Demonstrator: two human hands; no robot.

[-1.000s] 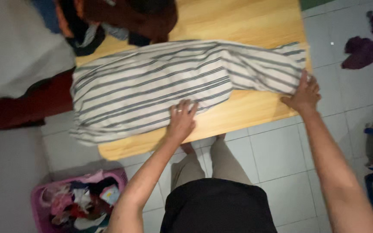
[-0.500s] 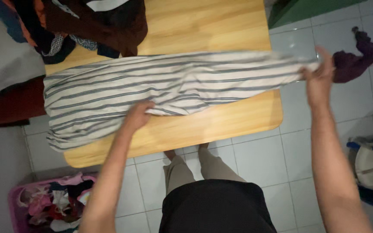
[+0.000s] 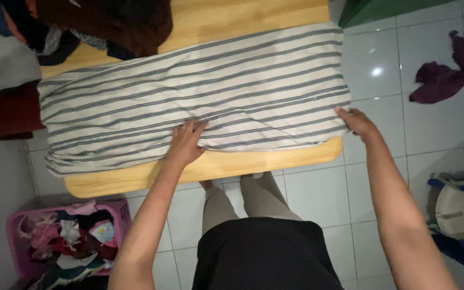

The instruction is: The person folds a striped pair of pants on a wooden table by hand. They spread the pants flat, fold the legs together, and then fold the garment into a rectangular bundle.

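A striped cloth (image 3: 194,99) lies spread flat across the wooden table (image 3: 275,158), its long axis running from the table's left end to its right end, and its stripes follow that same line. The left hand (image 3: 185,144) rests palm down on the cloth's near edge, about midway along the table's near side, fingers spread flat and pinching nothing. The right hand (image 3: 356,121) is at the cloth's near right corner, where the fabric reaches the table's right end; its fingers curl at the hem, though I cannot tell whether they actually pinch it. So the cloth stretches away leftward from the right hand and to both sides of the left. A pile of dark clothes (image 3: 103,24) sits on the far left corner. A pink basket (image 3: 65,244) of laundry stands on the tiled floor (image 3: 382,64) below the left end, and a purple rag (image 3: 447,72) lies off to the right.
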